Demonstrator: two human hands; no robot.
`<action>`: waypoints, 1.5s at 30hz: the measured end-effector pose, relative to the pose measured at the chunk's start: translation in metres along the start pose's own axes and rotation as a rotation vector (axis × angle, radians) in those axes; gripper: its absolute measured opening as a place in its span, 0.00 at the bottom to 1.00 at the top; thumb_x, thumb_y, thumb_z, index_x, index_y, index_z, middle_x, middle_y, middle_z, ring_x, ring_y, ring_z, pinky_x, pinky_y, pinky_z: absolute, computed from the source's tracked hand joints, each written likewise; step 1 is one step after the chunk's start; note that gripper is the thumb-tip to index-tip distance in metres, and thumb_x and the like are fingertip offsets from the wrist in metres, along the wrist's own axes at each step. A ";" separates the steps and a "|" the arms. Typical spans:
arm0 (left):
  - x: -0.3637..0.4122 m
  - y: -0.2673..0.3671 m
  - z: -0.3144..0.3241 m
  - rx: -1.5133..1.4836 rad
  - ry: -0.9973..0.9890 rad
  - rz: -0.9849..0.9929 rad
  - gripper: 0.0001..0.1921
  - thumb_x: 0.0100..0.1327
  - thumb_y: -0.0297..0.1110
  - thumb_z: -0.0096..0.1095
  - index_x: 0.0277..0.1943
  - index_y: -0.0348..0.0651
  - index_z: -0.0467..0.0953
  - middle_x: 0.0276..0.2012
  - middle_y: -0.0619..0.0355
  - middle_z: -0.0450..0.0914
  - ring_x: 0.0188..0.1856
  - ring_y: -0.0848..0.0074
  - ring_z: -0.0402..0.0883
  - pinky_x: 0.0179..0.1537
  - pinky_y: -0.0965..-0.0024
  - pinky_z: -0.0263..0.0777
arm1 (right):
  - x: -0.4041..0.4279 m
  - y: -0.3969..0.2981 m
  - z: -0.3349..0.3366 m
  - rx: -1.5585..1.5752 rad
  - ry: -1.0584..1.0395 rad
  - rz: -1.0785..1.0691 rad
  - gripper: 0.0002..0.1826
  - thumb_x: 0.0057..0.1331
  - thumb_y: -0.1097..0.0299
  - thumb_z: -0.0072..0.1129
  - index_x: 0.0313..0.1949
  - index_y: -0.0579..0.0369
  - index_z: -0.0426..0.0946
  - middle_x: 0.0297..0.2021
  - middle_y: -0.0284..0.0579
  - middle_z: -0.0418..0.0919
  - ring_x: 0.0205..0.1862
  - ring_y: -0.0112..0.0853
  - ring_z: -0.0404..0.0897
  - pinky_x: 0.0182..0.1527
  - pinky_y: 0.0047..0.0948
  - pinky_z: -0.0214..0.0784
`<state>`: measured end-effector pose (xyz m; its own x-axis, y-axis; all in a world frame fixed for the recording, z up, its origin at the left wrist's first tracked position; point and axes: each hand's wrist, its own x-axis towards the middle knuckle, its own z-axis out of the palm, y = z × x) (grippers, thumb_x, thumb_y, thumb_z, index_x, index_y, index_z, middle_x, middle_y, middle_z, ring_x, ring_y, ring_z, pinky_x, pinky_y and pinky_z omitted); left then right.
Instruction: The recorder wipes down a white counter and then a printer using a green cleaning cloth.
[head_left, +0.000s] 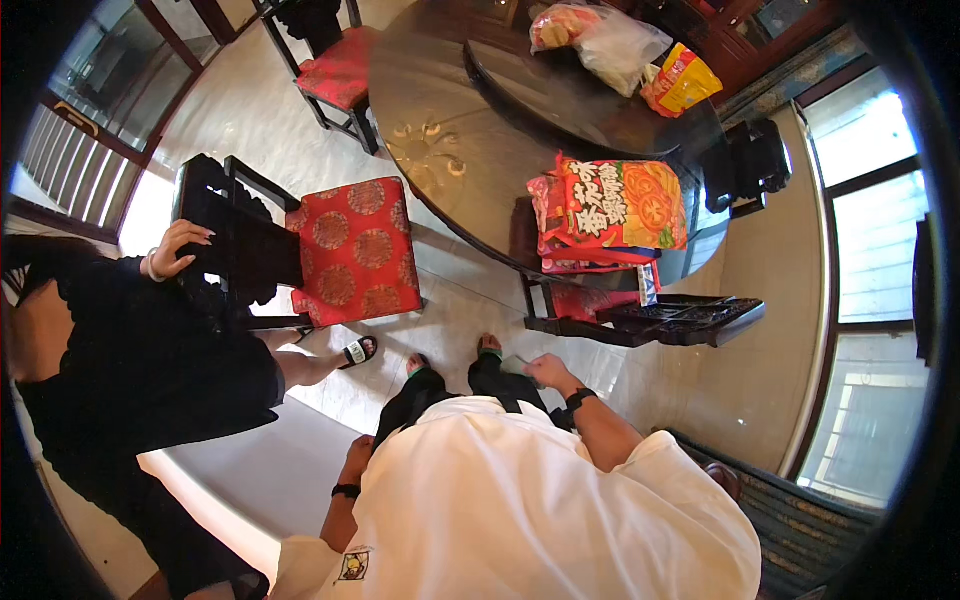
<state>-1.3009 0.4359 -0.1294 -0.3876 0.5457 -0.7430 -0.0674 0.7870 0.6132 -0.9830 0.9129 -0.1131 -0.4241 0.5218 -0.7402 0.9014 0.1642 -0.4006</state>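
Observation:
My right hand (551, 372) hangs in front of my right thigh. Its fingers are closed around a flat, pale grey-green object (516, 365), too small in view to identify. Beside my left hip, my left hand (359, 454) is partly hidden by my white shirt, so its fingers are hard to make out. Before me is a round dark table (457, 195) with a glossy top. Large red printed food packages (611, 202) rest at its near right edge, above a wooden chair (667, 319) with a red seat.
Another person in black (150, 345) stands at left, one hand on a carved chair (360, 251) with a red patterned cushion. Another red-seated chair (337, 67) stands farther off. The raised turntable (555, 97) has plastic bags (619, 45) and a red-yellow packet (682, 79) near its far side.

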 end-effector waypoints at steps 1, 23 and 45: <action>-0.001 0.001 -0.001 0.042 -0.002 0.043 0.15 0.77 0.37 0.55 0.46 0.34 0.84 0.40 0.51 0.89 0.42 0.70 0.85 0.47 0.66 0.77 | -0.001 -0.003 -0.001 0.034 -0.007 0.001 0.23 0.63 0.45 0.66 0.34 0.55 0.89 0.26 0.52 0.86 0.32 0.42 0.87 0.42 0.40 0.79; -0.004 -0.011 -0.008 0.379 0.018 0.171 0.12 0.66 0.37 0.62 0.42 0.38 0.86 0.37 0.45 0.89 0.42 0.55 0.88 0.45 0.59 0.78 | -0.002 -0.038 -0.015 -0.011 0.063 -0.137 0.19 0.63 0.49 0.64 0.36 0.53 0.89 0.31 0.59 0.86 0.38 0.51 0.88 0.44 0.46 0.79; -0.010 0.019 -0.041 0.699 -0.311 0.374 0.14 0.66 0.43 0.59 0.38 0.43 0.86 0.34 0.41 0.86 0.39 0.52 0.89 0.39 0.49 0.79 | -0.031 -0.021 0.025 0.075 0.266 -0.130 0.18 0.66 0.51 0.63 0.41 0.53 0.88 0.36 0.59 0.86 0.40 0.55 0.86 0.45 0.49 0.77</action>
<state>-1.3364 0.4336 -0.0995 0.0055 0.7787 -0.6273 0.6375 0.4806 0.6021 -0.9909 0.8725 -0.0948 -0.4889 0.7029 -0.5166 0.8278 0.1870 -0.5290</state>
